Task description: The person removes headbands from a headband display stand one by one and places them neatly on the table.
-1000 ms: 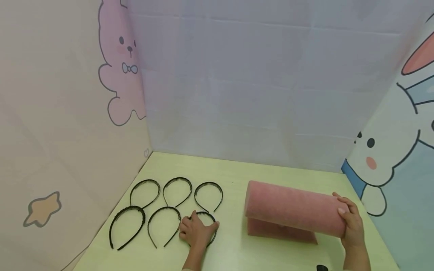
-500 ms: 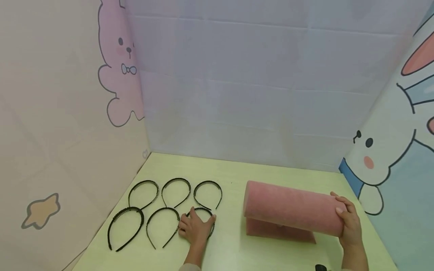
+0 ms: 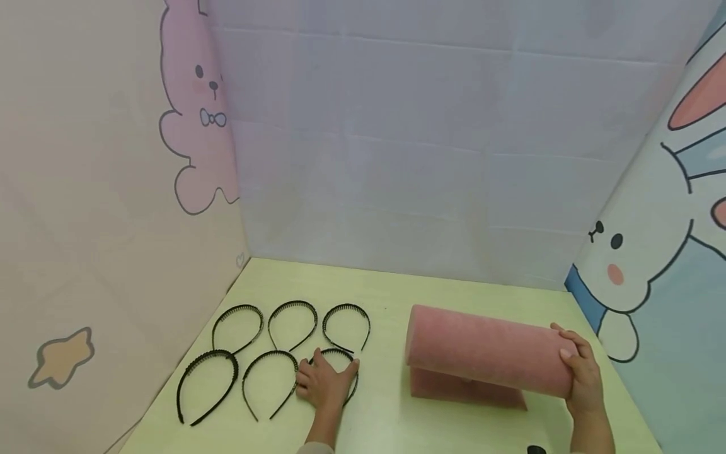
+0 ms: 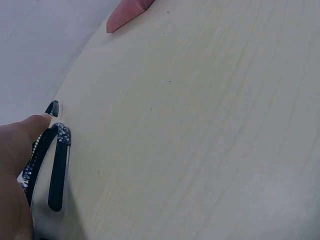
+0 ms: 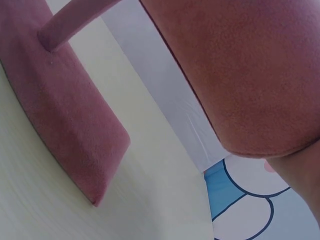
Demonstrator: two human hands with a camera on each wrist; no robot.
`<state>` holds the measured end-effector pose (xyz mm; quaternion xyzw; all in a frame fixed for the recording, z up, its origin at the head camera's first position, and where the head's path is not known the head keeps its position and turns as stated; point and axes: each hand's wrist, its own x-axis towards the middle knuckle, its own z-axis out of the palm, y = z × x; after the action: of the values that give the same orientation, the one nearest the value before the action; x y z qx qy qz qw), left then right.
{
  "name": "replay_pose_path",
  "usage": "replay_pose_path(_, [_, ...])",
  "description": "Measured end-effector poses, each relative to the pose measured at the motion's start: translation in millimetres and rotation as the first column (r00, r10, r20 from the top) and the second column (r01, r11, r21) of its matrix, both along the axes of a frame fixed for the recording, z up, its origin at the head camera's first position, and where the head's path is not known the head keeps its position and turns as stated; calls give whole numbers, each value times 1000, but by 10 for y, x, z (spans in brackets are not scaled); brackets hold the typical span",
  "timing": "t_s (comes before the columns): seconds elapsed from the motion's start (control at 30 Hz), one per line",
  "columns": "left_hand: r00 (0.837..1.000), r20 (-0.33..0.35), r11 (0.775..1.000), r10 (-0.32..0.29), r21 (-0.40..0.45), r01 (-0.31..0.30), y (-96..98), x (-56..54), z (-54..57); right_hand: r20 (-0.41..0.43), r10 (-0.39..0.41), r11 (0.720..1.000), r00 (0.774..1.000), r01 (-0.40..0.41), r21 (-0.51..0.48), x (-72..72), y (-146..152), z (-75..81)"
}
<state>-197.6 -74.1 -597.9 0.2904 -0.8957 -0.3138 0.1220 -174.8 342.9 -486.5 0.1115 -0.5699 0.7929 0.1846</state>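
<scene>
In the head view, my left hand point(image 3: 324, 383) spans a black toothed headband point(image 3: 334, 350), thumb at its right side and fingers at its left. The left wrist view shows my thumb point(image 4: 31, 128) against the dark band point(image 4: 58, 172), whose tip lies low over the table. On the right, my right hand point(image 3: 587, 378) grips the end of a pink velvety headband stand point(image 3: 488, 347). Its thick roll sits slightly tilted above a flat base point(image 3: 465, 389). From the right wrist, the roll's underside point(image 5: 250, 75) and the slim post point(image 5: 75, 22) joining the base are visible.
Several other black headbands lie in two rows on the pale table point(image 3: 374, 422), such as a thicker one point(image 3: 218, 350) at front left and one point(image 3: 346, 306) at the back. A small black object point(image 3: 535, 449) shows at the bottom edge. Cartoon-printed cloth walls point(image 3: 368, 157) enclose the table.
My left hand has slid its headband slightly away from me, bringing its top about level with the neighbouring front-row bands. The right hand keeps its grip on the stand, which has not moved.
</scene>
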Motion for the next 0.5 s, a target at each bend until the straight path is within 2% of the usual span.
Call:
replay_pose_path(0.1, [1000, -10, 1000, -1, 10, 1, 8, 11, 2, 37, 11, 1000, 999, -11, -1, 9, 33, 14])
replay_pose_path(0.17, [1000, -25, 1000, -15, 4, 15, -5, 22, 17, 128, -104, 994, 986, 100, 38, 24, 25, 18])
replay_pose_path(0.2, [999, -34, 1000, -21, -3, 21, -15, 40, 29, 183, -192, 981, 964, 182, 71, 40, 6, 19])
replay_pose_path(0.23, [999, -47, 1000, -26, -8, 26, -27, 62, 46, 236, -283, 958, 930, 262, 115, 61, -15, 17])
replay_pose_path(0.3, [995, -87, 999, -39, -9, 38, -53, 111, 89, 282, -461, 882, 841, 401, 247, 102, -59, 9])
replay_pose_path(0.33, [993, -111, 999, -43, -6, 42, -71, 135, 115, 279, -546, 828, 790, 458, 323, 121, -87, 11])
replay_pose_path(0.37, [990, -135, 999, -44, 1, 44, -92, 159, 150, 258, -604, 781, 754, 496, 379, 140, -116, 19])
replay_pose_path(0.43, [981, -185, 998, -54, 14, 57, -152, 191, 217, 160, -681, 686, 715, 545, 482, 164, -156, 33])
replay_pose_path(0.5, [971, -221, 995, -90, 32, 99, -236, 200, 312, 10, -713, 591, 701, 594, 546, 167, -186, 65])
